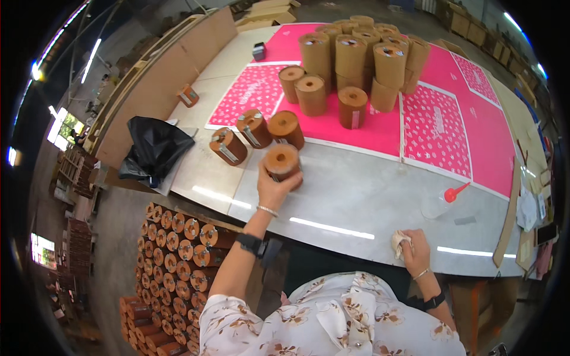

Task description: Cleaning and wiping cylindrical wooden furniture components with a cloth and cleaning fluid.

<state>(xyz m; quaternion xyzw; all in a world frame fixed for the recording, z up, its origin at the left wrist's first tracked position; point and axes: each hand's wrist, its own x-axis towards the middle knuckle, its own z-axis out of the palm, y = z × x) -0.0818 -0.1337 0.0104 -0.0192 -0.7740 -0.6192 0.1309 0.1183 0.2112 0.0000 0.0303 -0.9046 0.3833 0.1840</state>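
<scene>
Both are full: my left hand (274, 188) grips a brown cylinder (281, 159), my right hand (417, 252) a pale cloth (398, 241).
Remotely, I see a black bag (155, 145), three more cylinders (253, 132) on the table (338, 190), the gripped one just in front of them, the cloth bunched by the table's near edge, then a red-tipped bottle (436, 206).

My shirt (380, 323): white, brown flower print
Roll (291, 161) in my left grip (273, 187): orange-brown
Cloth (399, 242) in my right grip (418, 252): cream
My desk (344, 196): pale grey
Sheets (371, 139): bright pink, some with white shapes
Bottle tip (455, 193): red
Bag (152, 151): black
</scene>
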